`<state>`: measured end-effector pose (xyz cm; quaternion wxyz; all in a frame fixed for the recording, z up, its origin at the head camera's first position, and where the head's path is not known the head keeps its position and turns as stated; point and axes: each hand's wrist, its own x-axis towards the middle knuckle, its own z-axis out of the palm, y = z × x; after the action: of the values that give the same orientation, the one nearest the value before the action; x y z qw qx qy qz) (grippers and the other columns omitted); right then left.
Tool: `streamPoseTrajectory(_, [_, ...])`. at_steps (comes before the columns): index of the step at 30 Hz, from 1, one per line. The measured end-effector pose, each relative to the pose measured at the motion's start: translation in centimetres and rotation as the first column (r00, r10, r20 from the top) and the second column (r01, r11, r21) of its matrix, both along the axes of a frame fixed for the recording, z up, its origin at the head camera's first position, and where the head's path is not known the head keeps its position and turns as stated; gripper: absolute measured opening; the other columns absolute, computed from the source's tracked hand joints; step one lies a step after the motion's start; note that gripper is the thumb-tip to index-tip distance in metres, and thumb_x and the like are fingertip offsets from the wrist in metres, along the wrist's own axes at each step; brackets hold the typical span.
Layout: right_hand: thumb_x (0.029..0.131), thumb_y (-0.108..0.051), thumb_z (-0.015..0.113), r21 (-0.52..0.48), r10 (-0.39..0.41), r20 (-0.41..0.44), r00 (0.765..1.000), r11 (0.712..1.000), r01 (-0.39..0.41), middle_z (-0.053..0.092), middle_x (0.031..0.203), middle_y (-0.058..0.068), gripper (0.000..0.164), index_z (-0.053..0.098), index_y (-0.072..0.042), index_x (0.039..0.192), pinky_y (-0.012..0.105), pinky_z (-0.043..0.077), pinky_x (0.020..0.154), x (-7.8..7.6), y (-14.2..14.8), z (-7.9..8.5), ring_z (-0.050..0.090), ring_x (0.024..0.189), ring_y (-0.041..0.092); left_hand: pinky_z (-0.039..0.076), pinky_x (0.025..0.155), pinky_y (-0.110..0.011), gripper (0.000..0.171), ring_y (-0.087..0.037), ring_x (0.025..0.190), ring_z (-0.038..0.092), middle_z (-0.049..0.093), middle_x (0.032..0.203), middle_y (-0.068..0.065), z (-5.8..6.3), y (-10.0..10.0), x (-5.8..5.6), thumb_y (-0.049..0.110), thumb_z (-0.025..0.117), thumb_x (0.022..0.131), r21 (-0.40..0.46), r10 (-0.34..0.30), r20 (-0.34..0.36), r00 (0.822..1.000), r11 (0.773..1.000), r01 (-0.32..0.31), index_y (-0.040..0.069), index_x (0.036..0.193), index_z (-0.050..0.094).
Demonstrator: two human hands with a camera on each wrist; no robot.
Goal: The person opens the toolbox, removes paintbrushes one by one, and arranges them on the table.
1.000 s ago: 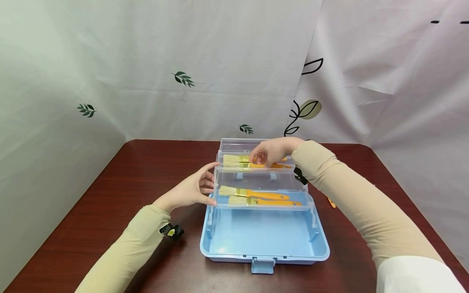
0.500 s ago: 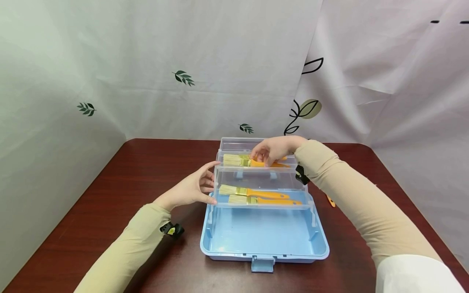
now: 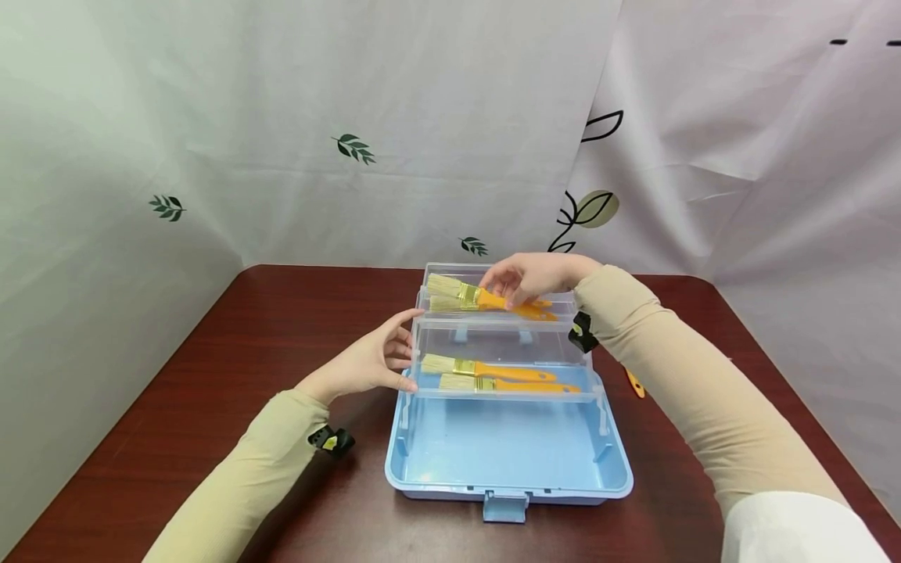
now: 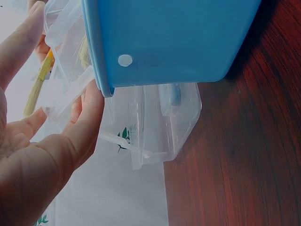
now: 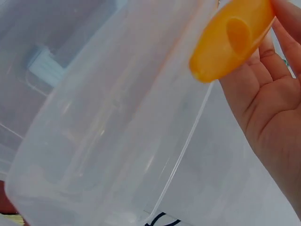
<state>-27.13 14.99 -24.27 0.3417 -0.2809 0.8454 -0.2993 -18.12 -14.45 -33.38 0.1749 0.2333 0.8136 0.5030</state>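
My right hand (image 3: 538, 277) pinches the orange handle of a flat paintbrush (image 3: 468, 294), tilted bristle end up at the upper clear tray. In the right wrist view the handle's holed end (image 5: 214, 54) sticks out beside the palm. Another paintbrush (image 3: 442, 304) lies behind it in that tray. My left hand (image 3: 362, 363) grips the left end of the lower clear tray (image 3: 500, 344), thumb at its front edge and forefinger at its back corner. Two paintbrushes (image 3: 517, 373) lie in this lower tray, bristles to the left.
The trays fan out above an open light blue toolbox (image 3: 507, 453), its latch (image 3: 504, 508) hanging at the front. An orange handle (image 3: 635, 383) lies on the dark red table (image 3: 317, 313) at right, partly hidden by the sleeve. A pale curtain hangs behind.
My right hand has risen slightly, tilting the front paintbrush of the upper tray so its bristles lift over the brush behind. The left hand stays in place.
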Motion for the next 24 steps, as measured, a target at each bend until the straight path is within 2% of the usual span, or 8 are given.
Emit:
streamPoseTrajectory(5, [0.087, 0.007, 0.056, -0.098, -0.072, 0.012, 0.997, 0.993, 0.073, 0.049, 0.106, 0.007, 0.048, 0.047, -0.003, 0.133, 0.027, 0.045, 0.067, -0.2, 0.6, 0.2, 0.048, 0.091, 0.019, 0.051, 0.093, -0.037, 0.106, -0.024, 0.102, 0.057, 0.045, 0.115, -0.017, 0.0, 0.0, 0.0, 0.011, 0.085, 0.068, -0.004, 0.003, 0.002, 1.000, 1.000, -0.003, 0.020, 0.150, 0.017])
streamPoseTrajectory(12, [0.088, 0.005, 0.057, -0.225, -0.164, 0.065, 0.984, 0.959, 0.175, 0.052, 0.102, 0.004, 0.049, 0.043, 0.000, 0.135, 0.029, 0.049, 0.068, -0.1, 1.0, 0.2, 0.053, 0.085, 0.016, 0.051, 0.093, -0.037, 0.106, -0.024, 0.102, 0.057, 0.045, 0.115, -0.017, 0.0, 0.0, 0.0, 0.010, 0.085, 0.068, -0.003, 0.003, -0.006, 1.000, 1.000, -0.003, 0.019, 0.150, 0.018])
streamPoseTrajectory(15, [0.088, 0.006, 0.056, -0.283, -0.198, 0.091, 0.976, 0.934, 0.216, 0.054, 0.102, 0.003, 0.048, 0.043, 0.001, 0.134, 0.031, 0.051, 0.072, 0.1, 1.0, -0.1, 0.055, 0.087, 0.016, 0.050, 0.093, -0.037, 0.106, -0.024, 0.102, 0.056, 0.045, 0.115, -0.017, -0.1, 0.0, 0.0, 0.010, 0.085, 0.068, -0.006, 0.004, -0.008, 1.000, 1.000, -0.004, 0.019, 0.150, 0.018])
streamPoseTrajectory(18, [0.087, 0.007, 0.055, -0.360, -0.222, 0.130, 0.966, 0.897, 0.254, 0.055, 0.100, 0.001, 0.047, 0.043, 0.002, 0.132, 0.031, 0.053, 0.072, 0.6, 0.8, -0.5, 0.057, 0.089, 0.017, 0.050, 0.093, -0.037, 0.106, -0.024, 0.103, 0.056, 0.044, 0.116, -0.017, -0.1, 0.0, -0.1, 0.011, 0.085, 0.068, -0.009, 0.002, -0.008, 1.000, 1.000, -0.002, 0.020, 0.150, 0.018])
streamPoseTrajectory(21, [0.088, 0.008, 0.054, -0.436, -0.219, 0.177, 0.960, 0.857, 0.276, 0.057, 0.097, 0.001, 0.047, 0.041, 0.005, 0.132, 0.028, 0.054, 0.073, 1.0, 0.4, -1.0, 0.059, 0.088, 0.015, 0.050, 0.093, -0.037, 0.106, -0.023, 0.102, 0.056, 0.045, 0.116, -0.016, -0.1, 0.0, -0.1, 0.011, 0.085, 0.068, -0.011, 0.003, -0.010, 1.000, 1.000, -0.003, 0.020, 0.150, 0.018])
streamPoseTrajectory(24, [0.089, 0.008, 0.052, -0.474, -0.211, 0.206, 0.955, 0.832, 0.287, 0.057, 0.097, -0.001, 0.047, 0.038, 0.006, 0.134, 0.024, 0.054, 0.072, 1.4, 0.0, -1.5, 0.059, 0.085, 0.011, 0.050, 0.093, -0.037, 0.106, -0.023, 0.102, 0.056, 0.045, 0.116, -0.017, -0.1, 0.0, -0.1, 0.011, 0.085, 0.068, -0.010, 0.005, -0.010, 1.000, 1.000, -0.005, 0.020, 0.150, 0.018])
